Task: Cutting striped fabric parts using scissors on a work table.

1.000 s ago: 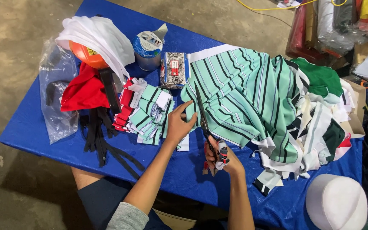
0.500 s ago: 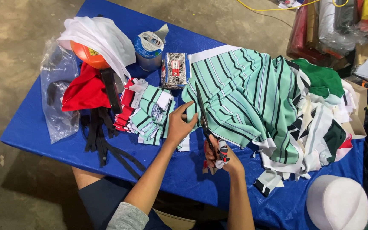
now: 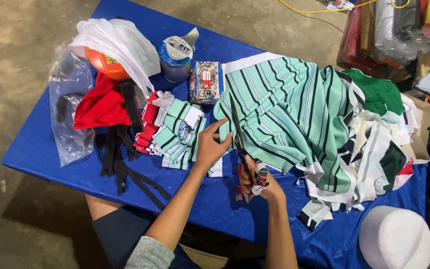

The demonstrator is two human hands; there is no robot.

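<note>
The right hand (image 3: 256,180) is closed on the handles of scissors (image 3: 239,137), whose blades lie into the edge of the striped mint fabric (image 3: 294,107); the left hand (image 3: 210,147) pins that edge flat, fingers together. A stack of cut striped pieces (image 3: 172,129) lies just left; most fabric appears uncut, on the blue table (image 3: 41,149).

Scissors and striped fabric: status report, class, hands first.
Right hand shut on scissors, blades in striped fabric. Left hand pinning the fabric's edge. Cut-piece stack close beside, not blocking.
</note>
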